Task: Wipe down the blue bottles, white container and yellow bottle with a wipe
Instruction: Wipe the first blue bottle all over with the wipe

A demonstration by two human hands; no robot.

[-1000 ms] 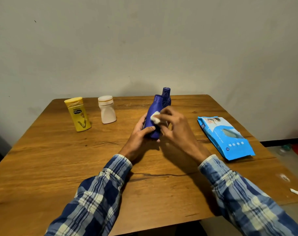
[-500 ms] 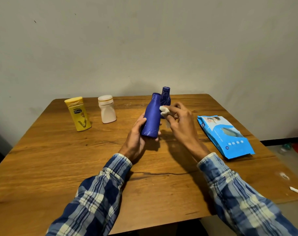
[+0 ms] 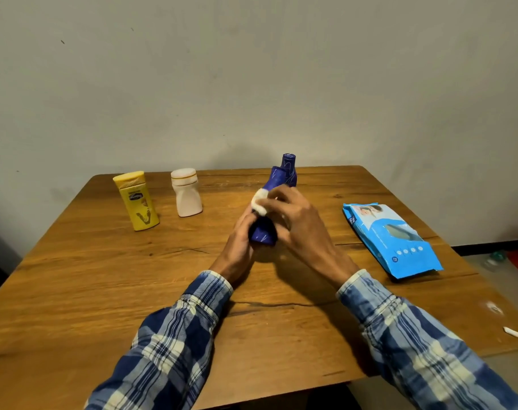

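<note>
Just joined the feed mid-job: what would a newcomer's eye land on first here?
At table centre, the left hand grips a blue bottle while the right hand pinches a white wipe against it. Next, the yellow bottle and white container standing far left, and the blue wipes pack lying at right.

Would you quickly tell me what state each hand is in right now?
Left hand: gripping the lower part of the blue bottle.
Right hand: fingers pinching the white wipe against that bottle.
</note>
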